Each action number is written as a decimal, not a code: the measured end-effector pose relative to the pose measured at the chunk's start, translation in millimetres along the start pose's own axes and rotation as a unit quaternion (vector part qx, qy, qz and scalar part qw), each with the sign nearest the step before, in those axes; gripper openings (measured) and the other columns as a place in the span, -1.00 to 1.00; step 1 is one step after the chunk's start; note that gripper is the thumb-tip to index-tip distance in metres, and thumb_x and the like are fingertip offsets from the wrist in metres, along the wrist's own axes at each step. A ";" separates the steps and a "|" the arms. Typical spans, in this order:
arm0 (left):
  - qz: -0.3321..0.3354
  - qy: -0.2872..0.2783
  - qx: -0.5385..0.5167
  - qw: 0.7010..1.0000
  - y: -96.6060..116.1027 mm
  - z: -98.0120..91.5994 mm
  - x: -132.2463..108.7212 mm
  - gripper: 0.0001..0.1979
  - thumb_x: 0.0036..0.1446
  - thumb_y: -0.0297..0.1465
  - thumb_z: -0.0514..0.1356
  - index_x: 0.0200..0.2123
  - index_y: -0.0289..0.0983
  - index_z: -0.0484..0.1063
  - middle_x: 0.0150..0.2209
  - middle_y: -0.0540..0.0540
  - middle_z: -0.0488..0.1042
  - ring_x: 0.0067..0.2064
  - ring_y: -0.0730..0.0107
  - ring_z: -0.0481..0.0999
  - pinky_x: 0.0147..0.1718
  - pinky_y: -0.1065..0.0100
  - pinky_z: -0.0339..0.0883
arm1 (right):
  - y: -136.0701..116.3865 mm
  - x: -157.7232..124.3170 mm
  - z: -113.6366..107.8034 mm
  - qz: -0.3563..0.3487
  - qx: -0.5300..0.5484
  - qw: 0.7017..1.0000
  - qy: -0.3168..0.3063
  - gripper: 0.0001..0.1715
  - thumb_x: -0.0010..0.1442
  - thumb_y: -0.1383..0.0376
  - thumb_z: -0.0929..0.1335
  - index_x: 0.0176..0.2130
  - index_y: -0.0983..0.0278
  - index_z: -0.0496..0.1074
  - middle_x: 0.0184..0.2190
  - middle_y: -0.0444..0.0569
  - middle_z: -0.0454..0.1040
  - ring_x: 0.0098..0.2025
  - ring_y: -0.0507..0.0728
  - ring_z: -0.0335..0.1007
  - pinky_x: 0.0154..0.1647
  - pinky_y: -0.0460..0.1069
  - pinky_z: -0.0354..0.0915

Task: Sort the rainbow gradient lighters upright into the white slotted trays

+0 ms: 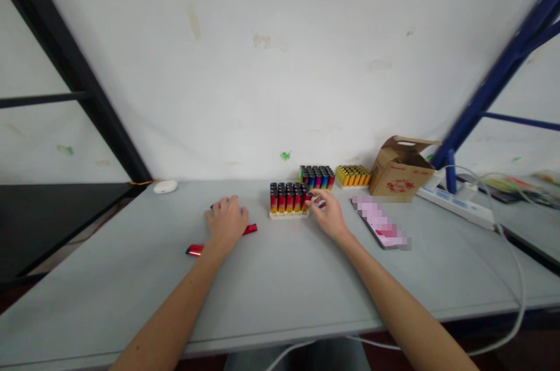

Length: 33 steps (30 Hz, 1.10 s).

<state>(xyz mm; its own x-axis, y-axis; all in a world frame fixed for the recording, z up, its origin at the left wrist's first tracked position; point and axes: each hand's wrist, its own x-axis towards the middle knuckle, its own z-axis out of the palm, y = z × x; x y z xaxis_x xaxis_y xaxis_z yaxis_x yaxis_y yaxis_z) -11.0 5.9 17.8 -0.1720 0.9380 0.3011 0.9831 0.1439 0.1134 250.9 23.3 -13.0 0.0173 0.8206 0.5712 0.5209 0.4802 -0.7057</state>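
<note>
My left hand (227,220) rests palm down with its fingers spread over the table. Partly beneath it shows a red battery (250,230), and a dark tip peeks out by its fingers. Another red battery with a black end (195,250) lies beside my left wrist, partly covered by the forearm. In the middle stands a white tray (289,216) with rows of upright red-and-yellow, black-topped batteries (289,199). At the tray's right edge my right hand (329,214) pinches one black-topped battery (308,198) between thumb and fingers; its lower part is hidden.
Multicoloured batteries (317,177) and yellow batteries (353,175) stand in blocks behind. To the right are an opened cardboard box (396,175), a phone (380,222), and a power strip (459,207) with a white cable (518,266). A white case (165,186) lies back left.
</note>
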 end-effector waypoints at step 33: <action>-0.029 0.036 -0.120 0.992 -35.8 2.0 28.9 -0.57 0.16 -0.54 -0.08 0.04 -0.31 0.37 -0.08 -0.33 0.54 -0.06 -0.02 0.53 -0.07 0.01 0.33 | -5.4 -3.1 1.2 0.013 -0.024 1.000 -0.003 -0.61 0.22 0.24 0.24 0.04 0.27 0.28 -0.22 0.01 0.43 -0.29 0.12 0.35 -0.25 0.03 0.31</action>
<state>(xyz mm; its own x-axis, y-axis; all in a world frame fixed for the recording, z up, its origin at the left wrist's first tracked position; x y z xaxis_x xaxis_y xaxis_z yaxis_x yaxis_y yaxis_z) -51.1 28.5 20.5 -0.2405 0.9038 0.3541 0.9294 0.1091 0.3527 247.0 18.5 -11.5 0.0254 0.8345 0.5505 0.5612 0.4438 -0.6986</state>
